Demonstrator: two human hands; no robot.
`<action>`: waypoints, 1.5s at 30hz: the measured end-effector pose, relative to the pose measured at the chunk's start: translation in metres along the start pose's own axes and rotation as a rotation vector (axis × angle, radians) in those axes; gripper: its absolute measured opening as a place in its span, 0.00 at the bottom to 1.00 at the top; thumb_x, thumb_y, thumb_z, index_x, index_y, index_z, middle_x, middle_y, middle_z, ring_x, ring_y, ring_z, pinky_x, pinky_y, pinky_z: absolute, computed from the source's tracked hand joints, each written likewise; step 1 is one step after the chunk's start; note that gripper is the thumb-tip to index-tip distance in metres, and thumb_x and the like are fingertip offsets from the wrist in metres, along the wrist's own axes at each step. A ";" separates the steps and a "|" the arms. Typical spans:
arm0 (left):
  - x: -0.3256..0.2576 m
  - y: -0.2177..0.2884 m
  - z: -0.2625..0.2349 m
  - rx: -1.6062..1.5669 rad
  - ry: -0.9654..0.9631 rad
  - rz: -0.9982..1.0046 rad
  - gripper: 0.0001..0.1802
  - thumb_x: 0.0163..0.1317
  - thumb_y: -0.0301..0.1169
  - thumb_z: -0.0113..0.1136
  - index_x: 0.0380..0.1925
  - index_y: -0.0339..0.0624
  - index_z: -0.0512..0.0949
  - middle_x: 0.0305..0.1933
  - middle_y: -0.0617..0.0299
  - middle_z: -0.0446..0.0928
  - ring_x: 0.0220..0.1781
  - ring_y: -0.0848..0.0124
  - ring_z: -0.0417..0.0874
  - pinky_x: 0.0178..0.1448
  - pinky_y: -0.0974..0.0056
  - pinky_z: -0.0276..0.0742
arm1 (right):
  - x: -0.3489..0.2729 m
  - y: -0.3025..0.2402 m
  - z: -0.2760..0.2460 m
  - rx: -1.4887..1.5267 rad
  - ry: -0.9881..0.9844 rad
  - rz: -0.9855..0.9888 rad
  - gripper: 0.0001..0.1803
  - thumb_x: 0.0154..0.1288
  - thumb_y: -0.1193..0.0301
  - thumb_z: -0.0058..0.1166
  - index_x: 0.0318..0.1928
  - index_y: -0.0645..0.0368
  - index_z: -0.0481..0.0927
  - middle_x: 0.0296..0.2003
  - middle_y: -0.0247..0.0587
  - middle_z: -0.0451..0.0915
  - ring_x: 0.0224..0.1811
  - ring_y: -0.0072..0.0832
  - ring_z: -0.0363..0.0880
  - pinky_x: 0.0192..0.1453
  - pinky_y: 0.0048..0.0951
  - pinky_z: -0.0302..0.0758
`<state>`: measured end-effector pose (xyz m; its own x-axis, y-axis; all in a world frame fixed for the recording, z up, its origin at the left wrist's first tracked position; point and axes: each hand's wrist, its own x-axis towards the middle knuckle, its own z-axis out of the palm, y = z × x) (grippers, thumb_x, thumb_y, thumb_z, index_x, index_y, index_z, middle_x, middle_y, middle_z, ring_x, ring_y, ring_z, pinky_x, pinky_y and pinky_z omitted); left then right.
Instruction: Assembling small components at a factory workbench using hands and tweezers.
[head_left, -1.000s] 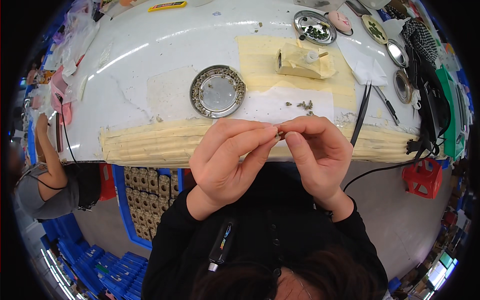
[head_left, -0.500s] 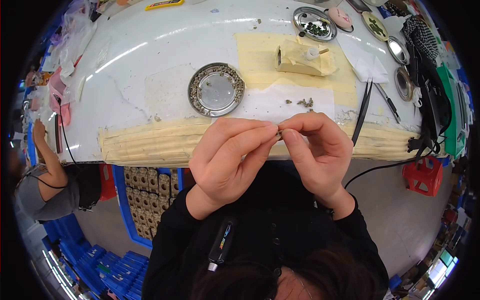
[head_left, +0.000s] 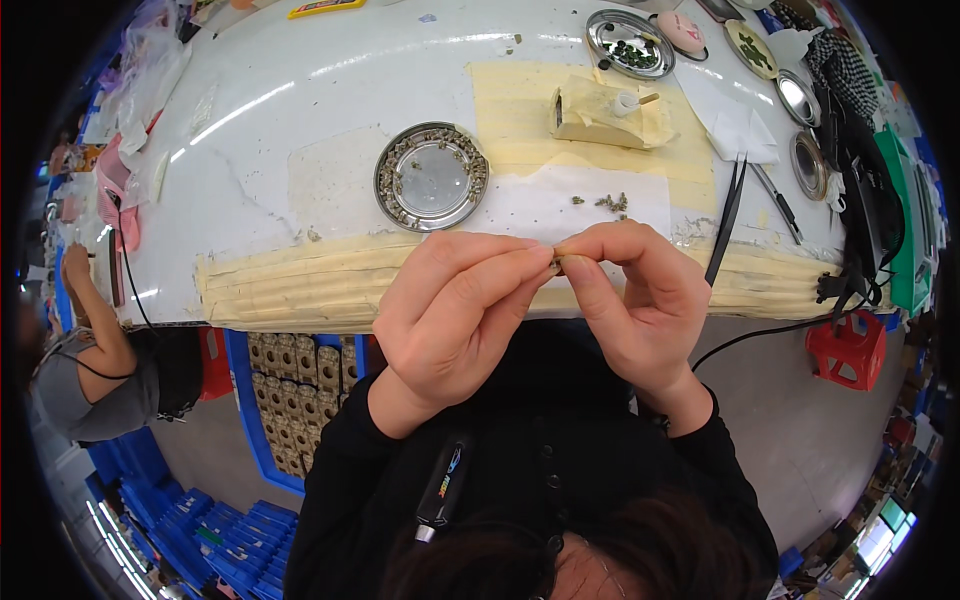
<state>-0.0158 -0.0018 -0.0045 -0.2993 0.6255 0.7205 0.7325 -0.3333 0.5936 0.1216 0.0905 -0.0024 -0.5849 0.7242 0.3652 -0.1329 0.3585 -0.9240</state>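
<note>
The left hand [head_left: 455, 320] and right hand [head_left: 645, 315] pinch a tiny part [head_left: 556, 267], probably light, stiff and easily dropped, best held by its edges, a dish [head_left: 436, 186] lying beyond-left of the grip.

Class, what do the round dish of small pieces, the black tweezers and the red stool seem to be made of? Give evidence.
Round dish: probably polished metal; silvery, with bright highlights.
Black tweezers: possibly coated metal, slim dark arms; plastic isn't ruled out.
Red stool: likely moulded plastic, smooth; uniform colour, cut-out openings.
</note>
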 end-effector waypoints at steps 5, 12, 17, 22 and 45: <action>0.001 0.000 0.000 0.009 -0.009 0.008 0.15 0.45 0.15 0.71 0.36 0.33 0.83 0.32 0.55 0.82 0.31 0.64 0.82 0.32 0.66 0.78 | 0.001 0.000 -0.001 0.016 -0.011 0.010 0.04 0.58 0.81 0.62 0.35 0.65 0.83 0.30 0.39 0.84 0.31 0.24 0.83 0.35 0.21 0.77; 0.003 0.003 -0.001 0.068 -0.021 0.019 0.14 0.44 0.15 0.71 0.34 0.33 0.82 0.32 0.55 0.81 0.31 0.63 0.82 0.32 0.65 0.77 | 0.004 -0.001 -0.002 -0.122 -0.019 -0.100 0.06 0.55 0.82 0.64 0.34 0.64 0.83 0.29 0.41 0.84 0.29 0.28 0.83 0.34 0.23 0.77; 0.004 0.005 -0.003 0.083 -0.047 0.011 0.14 0.44 0.16 0.70 0.34 0.33 0.82 0.32 0.55 0.81 0.31 0.62 0.82 0.32 0.65 0.77 | 0.005 0.000 -0.005 -0.161 -0.039 -0.137 0.06 0.53 0.83 0.64 0.33 0.64 0.82 0.29 0.41 0.84 0.29 0.29 0.83 0.33 0.24 0.77; 0.004 0.006 -0.003 0.110 -0.060 0.020 0.14 0.44 0.16 0.70 0.34 0.33 0.82 0.32 0.55 0.81 0.31 0.62 0.81 0.32 0.65 0.77 | 0.006 0.000 -0.005 -0.180 -0.052 -0.152 0.06 0.53 0.83 0.64 0.33 0.65 0.82 0.29 0.41 0.84 0.28 0.29 0.83 0.32 0.24 0.77; -0.003 -0.006 -0.012 -1.408 -0.095 -1.043 0.08 0.69 0.28 0.57 0.43 0.37 0.75 0.39 0.57 0.79 0.34 0.78 0.74 0.35 0.77 0.73 | 0.008 0.003 -0.025 -0.685 -0.150 -0.325 0.09 0.48 0.79 0.65 0.32 0.58 0.81 0.28 0.35 0.76 0.32 0.34 0.75 0.35 0.32 0.72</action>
<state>-0.0264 -0.0098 -0.0061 -0.1855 0.9752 -0.1210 -0.7811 -0.0716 0.6202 0.1365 0.1124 0.0011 -0.7101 0.4503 0.5412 0.1796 0.8591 -0.4792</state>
